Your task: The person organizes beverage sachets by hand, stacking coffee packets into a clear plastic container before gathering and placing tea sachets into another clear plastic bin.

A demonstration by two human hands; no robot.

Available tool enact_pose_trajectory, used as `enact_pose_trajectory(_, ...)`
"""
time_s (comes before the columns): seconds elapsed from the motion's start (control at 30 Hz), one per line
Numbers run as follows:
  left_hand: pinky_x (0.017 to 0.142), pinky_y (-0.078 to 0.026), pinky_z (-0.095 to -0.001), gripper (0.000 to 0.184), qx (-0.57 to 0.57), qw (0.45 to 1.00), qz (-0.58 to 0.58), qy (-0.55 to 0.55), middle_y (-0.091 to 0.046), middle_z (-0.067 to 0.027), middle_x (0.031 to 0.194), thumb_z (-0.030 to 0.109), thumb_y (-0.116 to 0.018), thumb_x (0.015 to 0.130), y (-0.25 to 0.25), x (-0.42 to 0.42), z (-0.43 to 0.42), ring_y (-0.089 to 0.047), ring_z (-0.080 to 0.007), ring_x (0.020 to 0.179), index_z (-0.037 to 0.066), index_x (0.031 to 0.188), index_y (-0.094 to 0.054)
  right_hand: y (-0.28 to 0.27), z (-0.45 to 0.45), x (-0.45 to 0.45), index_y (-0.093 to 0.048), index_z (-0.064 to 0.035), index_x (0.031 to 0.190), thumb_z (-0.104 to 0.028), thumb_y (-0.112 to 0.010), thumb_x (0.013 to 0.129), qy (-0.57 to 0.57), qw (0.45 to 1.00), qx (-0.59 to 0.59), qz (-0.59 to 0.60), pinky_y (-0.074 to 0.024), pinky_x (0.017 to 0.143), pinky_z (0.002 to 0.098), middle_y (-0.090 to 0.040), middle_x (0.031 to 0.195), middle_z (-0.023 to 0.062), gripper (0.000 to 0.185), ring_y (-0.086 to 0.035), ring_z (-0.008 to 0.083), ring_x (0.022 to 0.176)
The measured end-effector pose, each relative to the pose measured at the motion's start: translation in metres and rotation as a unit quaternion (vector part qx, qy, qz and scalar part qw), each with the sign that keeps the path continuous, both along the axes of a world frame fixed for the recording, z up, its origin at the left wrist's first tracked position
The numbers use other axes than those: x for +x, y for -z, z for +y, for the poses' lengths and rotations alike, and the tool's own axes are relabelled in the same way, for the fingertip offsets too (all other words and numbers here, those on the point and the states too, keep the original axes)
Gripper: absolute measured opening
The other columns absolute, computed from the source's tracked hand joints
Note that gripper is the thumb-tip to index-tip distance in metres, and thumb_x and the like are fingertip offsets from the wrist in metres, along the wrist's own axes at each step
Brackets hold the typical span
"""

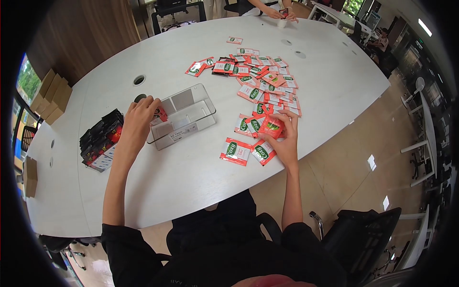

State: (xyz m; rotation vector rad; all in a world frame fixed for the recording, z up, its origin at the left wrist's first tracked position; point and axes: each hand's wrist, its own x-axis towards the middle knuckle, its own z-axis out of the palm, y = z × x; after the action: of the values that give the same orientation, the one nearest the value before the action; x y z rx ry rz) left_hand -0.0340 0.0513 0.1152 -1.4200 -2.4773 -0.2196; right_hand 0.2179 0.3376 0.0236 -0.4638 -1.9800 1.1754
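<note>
My left hand [140, 119] is at the left end of a clear plastic box [181, 135], its fingers closed on a red packet [159, 115] inside that end. The rest of the box shows a bare bottom. Over the near part of a spread of red and white Cozy packets [251, 92], my right hand [282, 138] pinches a red packet [271, 126] with a green picture on it. Two Cozy packets [235, 151] lie flat just below that hand.
A stack of black packets [102, 136] stands left of my left hand. Across the white table [191, 186], another person's hands [282, 14] hold a small packet over a white cup [282, 23]. Cardboard boxes [51, 97] stand at the far left; a black chair [366, 239] is at the lower right.
</note>
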Motion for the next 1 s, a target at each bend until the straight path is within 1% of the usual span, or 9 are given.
enact_pose_trajectory(0.17,0.094,-0.042,-0.0398,0.045,-0.001,0.998,0.06,-0.015,-0.055,-0.0104,0.112,-0.004,-0.069,0.075,0.018,-0.003,0.003,-0.054,-0.0304,0.107,0.006,0.115,-0.052,-0.001,0.0,0.002,-0.065,-0.0097,0.113,-0.013,-0.089,0.065,0.001,1.0,0.018,0.003,-0.0488,0.097,0.0378,-0.043,0.125,0.0096,0.054,-0.048,0.0267,0.12)
enact_pose_trajectory(0.3,0.095,-0.042,-0.0385,0.059,0.064,0.989,0.115,-0.061,-0.054,-0.0128,0.116,-0.002,-0.073,0.072,0.023,0.0,-0.001,-0.052,-0.0302,0.112,0.005,0.124,-0.048,-0.001,-0.001,0.002,-0.065,-0.0091,0.113,-0.009,-0.087,0.066,-0.001,0.998,0.065,0.0,-0.0451,0.1,0.0377,-0.043,0.127,0.0102,0.052,-0.047,0.0272,0.123)
enact_pose_trajectory(0.37,0.089,-0.042,-0.0361,0.054,0.233,0.968,0.086,-0.032,-0.052,-0.0132,0.11,-0.001,-0.073,0.076,0.025,0.007,-0.006,-0.052,-0.0277,0.103,0.003,0.124,-0.047,0.001,-0.001,-0.001,-0.064,-0.0074,0.116,-0.008,-0.086,0.068,0.018,0.997,0.071,0.013,-0.0437,0.101,0.0371,-0.043,0.129,0.0103,0.053,-0.046,0.026,0.124)
enact_pose_trajectory(0.43,0.081,-0.04,-0.0325,0.048,0.372,0.928,0.027,0.005,-0.048,-0.0105,0.099,0.005,-0.075,0.081,0.044,0.007,-0.018,-0.047,-0.0218,0.09,0.001,0.121,-0.047,0.008,0.001,-0.005,-0.063,-0.0055,0.121,-0.009,-0.083,0.075,0.022,0.997,0.066,0.041,-0.0413,0.103,0.0364,-0.042,0.129,0.01,0.05,-0.045,0.0249,0.125)
enact_pose_trajectory(0.5,0.075,-0.037,-0.0294,0.045,0.425,0.905,-0.021,-0.012,-0.041,-0.0067,0.093,0.01,-0.077,0.083,0.065,0.011,-0.031,-0.041,-0.0167,0.083,0.001,0.116,-0.047,0.014,0.009,-0.006,-0.062,-0.0047,0.125,-0.007,-0.074,0.086,0.027,0.998,0.04,0.045,-0.0391,0.106,0.036,-0.043,0.132,0.0104,0.041,-0.044,0.0248,0.128)
enact_pose_trajectory(0.6,0.071,-0.036,-0.0267,0.058,0.45,0.883,-0.123,-0.046,-0.037,-0.0035,0.091,0.015,-0.084,0.077,0.095,0.019,-0.052,-0.039,-0.0123,0.081,0.003,0.116,-0.042,0.012,0.018,-0.008,-0.06,-0.0032,0.127,-0.006,-0.064,0.093,0.054,0.994,0.078,0.059,-0.0388,0.107,0.0359,-0.044,0.134,0.0113,0.034,-0.045,0.0236,0.129)
enact_pose_trajectory(0.77,0.062,-0.033,-0.0242,0.071,0.427,0.877,-0.222,-0.009,-0.035,-0.0013,0.087,0.028,-0.089,0.072,0.105,0.029,-0.05,-0.035,-0.0085,0.073,0.004,0.114,-0.038,-0.041,-0.017,-0.042,-0.054,0.0007,0.13,-0.001,-0.06,0.095,-0.047,0.991,0.085,0.096,-0.0473,0.101,0.0358,-0.045,0.137,0.0113,0.036,-0.047,0.0203,0.127)
enact_pose_trajectory(0.83,0.057,-0.032,-0.0227,0.074,0.438,0.837,-0.323,-0.052,-0.033,-0.0003,0.085,0.031,-0.09,0.07,0.106,0.027,-0.046,-0.032,-0.0069,0.066,0.005,0.109,-0.034,-0.064,-0.047,-0.067,-0.052,0.0006,0.129,0.001,-0.063,0.092,-0.139,0.985,0.047,0.095,-0.0523,0.095,0.0344,-0.046,0.137,0.012,0.039,-0.049,0.0205,0.125)
enact_pose_trajectory(1.0,0.058,-0.035,-0.0201,0.07,0.417,0.777,-0.469,-0.039,-0.035,0.0009,0.082,0.028,-0.09,0.072,0.109,0.021,-0.053,-0.037,-0.0057,0.064,0.006,0.107,-0.033,-0.085,-0.115,-0.154,-0.061,-0.0062,0.12,-0.005,-0.073,0.084,-0.286,0.946,0.151,0.0,-0.0536,0.082,0.0331,-0.065,0.109,0.009,0.038,-0.063,0.0177,0.101)
